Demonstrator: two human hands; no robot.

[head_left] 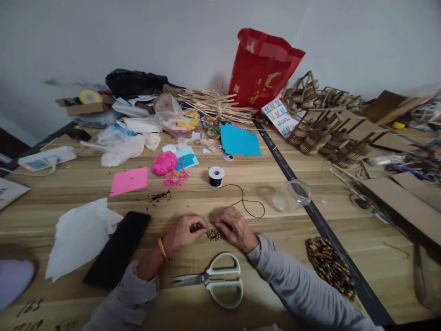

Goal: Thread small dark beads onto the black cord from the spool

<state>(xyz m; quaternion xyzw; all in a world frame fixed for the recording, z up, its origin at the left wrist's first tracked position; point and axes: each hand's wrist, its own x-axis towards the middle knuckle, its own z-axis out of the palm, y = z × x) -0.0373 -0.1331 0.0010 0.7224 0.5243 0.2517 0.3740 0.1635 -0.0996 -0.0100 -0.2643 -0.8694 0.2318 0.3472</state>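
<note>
From my remote seat I count two bare hands, one small cluster of beads (212, 235), one spool (216, 180) of black cord (242, 197) and one pair of scissors (203, 278); the beads sit too close together for me to number. The left hand (179, 233) is narrowed to a pinch, thumb and forefinger tips almost meeting at the cluster's left edge; the right hand (237, 228) is narrowed likewise on the other side, and the cord loops back toward it; I cannot tell whether either pinch presses on anything, the tips being too small to read. The beads lie between the two pinches, round, shiny, dark and amber; the spool stands upright beyond them with white, disc-shaped flanges. On my side of the grip rest the scissors, metal blades pointing left, cream handles in two broad loops; well right of the grip spreads one heap of multicoloured beads (330, 266); beyond the left hand sits one fluffy pink yarn ball (164, 163), all on a wood-grain tabletop (262, 308).
</note>
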